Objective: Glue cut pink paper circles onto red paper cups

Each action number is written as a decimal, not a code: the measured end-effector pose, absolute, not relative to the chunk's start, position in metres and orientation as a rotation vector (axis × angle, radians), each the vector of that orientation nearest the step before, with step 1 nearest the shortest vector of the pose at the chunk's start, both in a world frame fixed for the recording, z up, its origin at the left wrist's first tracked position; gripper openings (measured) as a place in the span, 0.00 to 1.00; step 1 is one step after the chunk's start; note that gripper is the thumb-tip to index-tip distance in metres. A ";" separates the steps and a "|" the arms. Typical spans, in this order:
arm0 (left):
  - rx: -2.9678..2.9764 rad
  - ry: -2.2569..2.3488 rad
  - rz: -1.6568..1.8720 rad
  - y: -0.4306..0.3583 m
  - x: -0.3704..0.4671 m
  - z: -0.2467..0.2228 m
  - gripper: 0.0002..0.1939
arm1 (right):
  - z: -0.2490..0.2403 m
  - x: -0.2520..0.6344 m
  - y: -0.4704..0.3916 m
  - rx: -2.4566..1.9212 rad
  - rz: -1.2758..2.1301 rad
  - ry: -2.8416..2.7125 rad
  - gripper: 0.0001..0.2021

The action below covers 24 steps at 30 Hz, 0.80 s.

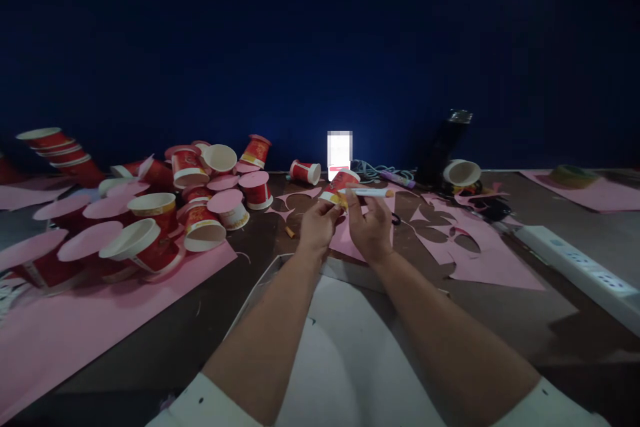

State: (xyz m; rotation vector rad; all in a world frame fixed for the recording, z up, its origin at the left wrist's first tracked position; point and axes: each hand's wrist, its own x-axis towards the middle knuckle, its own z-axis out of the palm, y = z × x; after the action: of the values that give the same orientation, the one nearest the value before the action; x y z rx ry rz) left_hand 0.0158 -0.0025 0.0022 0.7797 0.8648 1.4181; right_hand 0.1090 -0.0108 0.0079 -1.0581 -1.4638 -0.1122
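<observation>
A red paper cup (346, 178) with a white rim and yellow pattern is tilted in front of me. The fingers of my left hand (318, 225) are closed on its lower left side. My right hand (373, 227) grips a slim white tube (369, 193) with an orange end, held level across the cup; its left tip is close to the cup's side, and whether they touch I cannot tell. Just left of my left hand, a small orange piece (290, 232) like a cap lies on the table. Beneath both hands is a pink paper sheet (345, 240).
Many red cups, several with pink paper discs (90, 240) on them, crowd the left. Pink paper scraps with round holes (480, 260) lie at right, near a white power strip (575, 253), a black bottle (443, 143) and a tape roll (573, 176). A bright screen (340, 149) stands behind.
</observation>
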 end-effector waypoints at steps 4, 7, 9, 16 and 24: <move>0.744 0.856 1.425 -0.001 0.013 0.003 0.08 | 0.008 0.109 -0.011 -1.078 -0.109 -1.442 0.11; 0.674 0.792 1.461 -0.001 0.009 0.005 0.08 | 0.008 0.110 -0.011 -1.089 -0.112 -1.433 0.11; 0.606 0.758 1.467 -0.001 0.007 0.008 0.07 | 0.008 0.110 -0.011 -1.097 -0.115 -1.432 0.11; 0.448 0.722 1.487 -0.005 0.003 0.017 0.05 | 0.008 0.110 -0.011 -1.131 -0.176 -1.409 0.11; 0.408 0.727 1.461 -0.004 0.002 0.017 0.06 | 0.007 0.111 -0.010 -1.126 -0.181 -1.418 0.10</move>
State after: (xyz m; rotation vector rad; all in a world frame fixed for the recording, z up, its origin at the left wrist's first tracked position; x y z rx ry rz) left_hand 0.0019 -0.0038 0.0174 0.4084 0.7272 1.4609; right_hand 0.1112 -0.0102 0.0069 -1.1261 -1.4175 -0.1808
